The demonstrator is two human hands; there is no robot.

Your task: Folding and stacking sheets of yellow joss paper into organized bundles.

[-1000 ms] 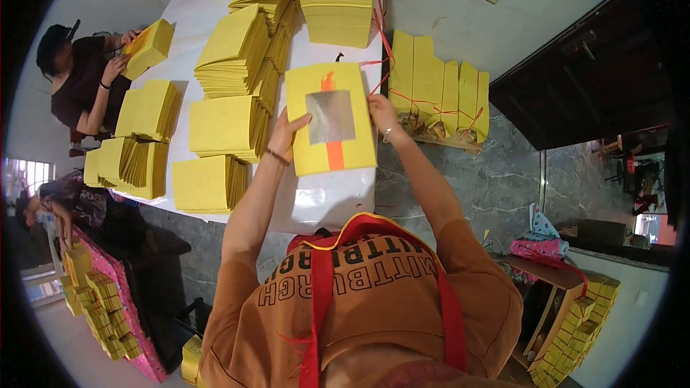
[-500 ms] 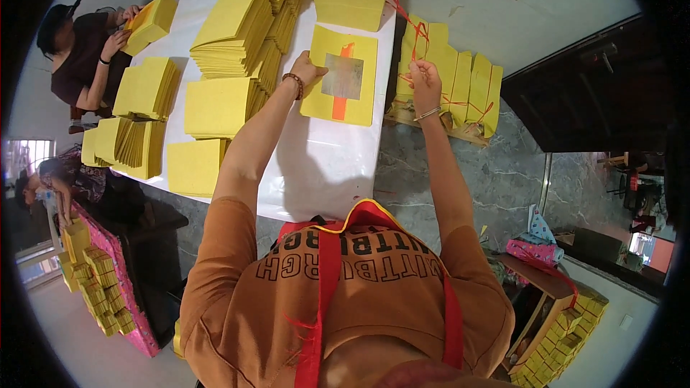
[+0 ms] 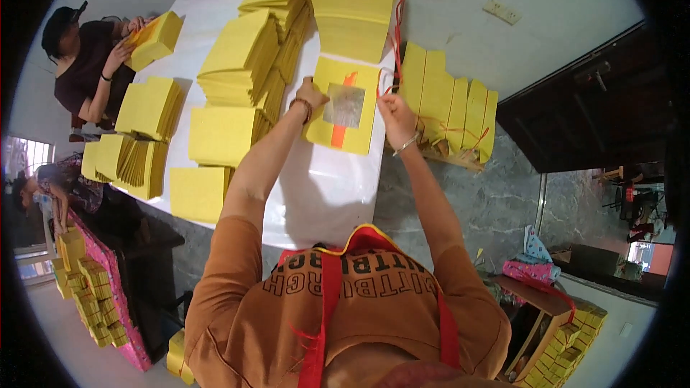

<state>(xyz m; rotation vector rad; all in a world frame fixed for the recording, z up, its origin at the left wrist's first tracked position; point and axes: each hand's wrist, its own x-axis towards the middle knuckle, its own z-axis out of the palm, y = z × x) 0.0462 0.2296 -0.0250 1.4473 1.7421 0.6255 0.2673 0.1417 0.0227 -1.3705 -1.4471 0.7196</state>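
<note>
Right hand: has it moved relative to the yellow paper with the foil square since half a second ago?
Yes. The right hand has come in from the tied bundles to the right edge of the foil-square paper.

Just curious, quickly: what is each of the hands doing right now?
Left hand: resting on the yellow paper stack with foil square.
Right hand: pinching a thin red string.

yellow paper stack [image 3: 346,106] with silver square, orange stripe, white table [image 3: 323,187]

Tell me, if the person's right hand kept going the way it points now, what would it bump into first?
Probably the red string it pinches, then the tall yellow paper stack beyond; depth is hard to judge.
</note>
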